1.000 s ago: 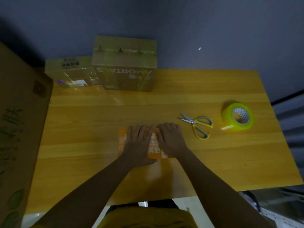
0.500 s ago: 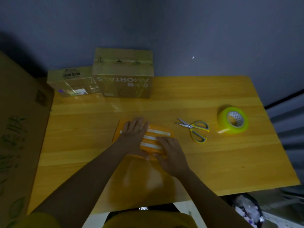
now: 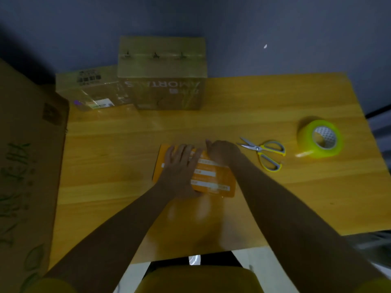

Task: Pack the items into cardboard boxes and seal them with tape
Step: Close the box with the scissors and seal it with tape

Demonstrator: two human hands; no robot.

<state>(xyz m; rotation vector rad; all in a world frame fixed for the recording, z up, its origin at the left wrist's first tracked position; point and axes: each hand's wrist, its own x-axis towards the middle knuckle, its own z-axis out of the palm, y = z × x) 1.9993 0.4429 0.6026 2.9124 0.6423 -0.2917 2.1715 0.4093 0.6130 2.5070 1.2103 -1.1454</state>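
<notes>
A flat orange packet (image 3: pixel 213 178) with white label strips lies in the middle of the wooden table (image 3: pixel 254 102). My left hand (image 3: pixel 179 163) rests flat on its left half, fingers straight and spread. My right hand (image 3: pixel 222 152) is at the packet's far right corner with fingers curled over that edge. A roll of yellow-green tape (image 3: pixel 320 138) stands at the right. Yellow-handled scissors (image 3: pixel 263 153) lie between the tape and my right hand.
A taped cardboard box (image 3: pixel 163 72) with printed letters stands at the table's back. A lower box (image 3: pixel 93 89) wrapped in clear film sits to its left. A large cardboard box (image 3: pixel 25 166) rises along the left edge.
The packet has been turned or unfolded so its labelled face shows. My right hand pulled back toward me, then went forward to the packet's far right corner. My left hand stays on it.
</notes>
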